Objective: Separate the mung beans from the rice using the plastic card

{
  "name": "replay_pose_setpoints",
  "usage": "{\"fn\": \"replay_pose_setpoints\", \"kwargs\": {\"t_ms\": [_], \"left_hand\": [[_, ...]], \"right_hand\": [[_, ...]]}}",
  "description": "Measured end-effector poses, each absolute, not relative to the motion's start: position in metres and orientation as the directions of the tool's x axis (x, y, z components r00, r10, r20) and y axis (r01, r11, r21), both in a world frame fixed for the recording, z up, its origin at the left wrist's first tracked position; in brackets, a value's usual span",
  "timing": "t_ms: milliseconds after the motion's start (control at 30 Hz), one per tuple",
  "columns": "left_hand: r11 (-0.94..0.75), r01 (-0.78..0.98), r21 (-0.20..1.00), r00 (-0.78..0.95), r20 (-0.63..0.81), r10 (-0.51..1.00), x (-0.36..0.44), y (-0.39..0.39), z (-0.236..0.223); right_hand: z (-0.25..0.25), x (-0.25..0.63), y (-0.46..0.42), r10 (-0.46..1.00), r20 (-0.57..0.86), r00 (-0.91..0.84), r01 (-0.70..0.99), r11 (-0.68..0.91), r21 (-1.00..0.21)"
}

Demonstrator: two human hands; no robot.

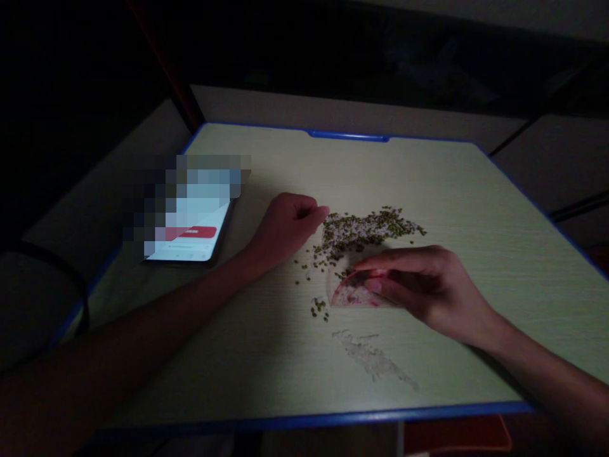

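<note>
A pile of mixed green beans and white grains (361, 230) lies in the middle of the pale table (476, 209). My left hand (285, 228) rests on the table, fingers curled, its fingertips touching the pile's left edge. My right hand (423, 282) pinches a small clear plastic piece with pink marks (354, 293), held on the table just below the pile. A few loose green beans (320, 307) sit left of the plastic piece. A thin streak of white grains (375, 358) lies nearer to me.
A lit phone (190, 228) lies at the table's left side. The table has a blue rim (347, 135). The surroundings are dark, with grey floor tiles beyond the far edge.
</note>
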State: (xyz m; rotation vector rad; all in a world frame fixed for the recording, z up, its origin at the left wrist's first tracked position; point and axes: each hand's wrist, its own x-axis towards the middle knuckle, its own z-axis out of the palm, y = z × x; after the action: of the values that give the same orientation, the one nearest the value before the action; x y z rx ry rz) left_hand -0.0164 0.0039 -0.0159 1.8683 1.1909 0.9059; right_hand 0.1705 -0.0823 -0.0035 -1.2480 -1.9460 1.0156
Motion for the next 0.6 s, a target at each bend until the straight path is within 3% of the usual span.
{"fn": "replay_pose_setpoints", "kwargs": {"t_ms": [333,600], "left_hand": [[-0.299,0.405,0.864,0.318,0.174,0.932,-0.0163,0.0037,-0.0153],[-0.305,0.4,0.864,0.32,0.18,0.93,-0.0163,0.0035,-0.0156]], "right_hand": [[-0.0031,0.169,-0.0838,0.907,0.069,-0.415,0.433,0.263,-0.862],[-0.0008,0.1687,-0.0849,0.857,0.118,-0.501,0.443,0.371,-0.816]]}}
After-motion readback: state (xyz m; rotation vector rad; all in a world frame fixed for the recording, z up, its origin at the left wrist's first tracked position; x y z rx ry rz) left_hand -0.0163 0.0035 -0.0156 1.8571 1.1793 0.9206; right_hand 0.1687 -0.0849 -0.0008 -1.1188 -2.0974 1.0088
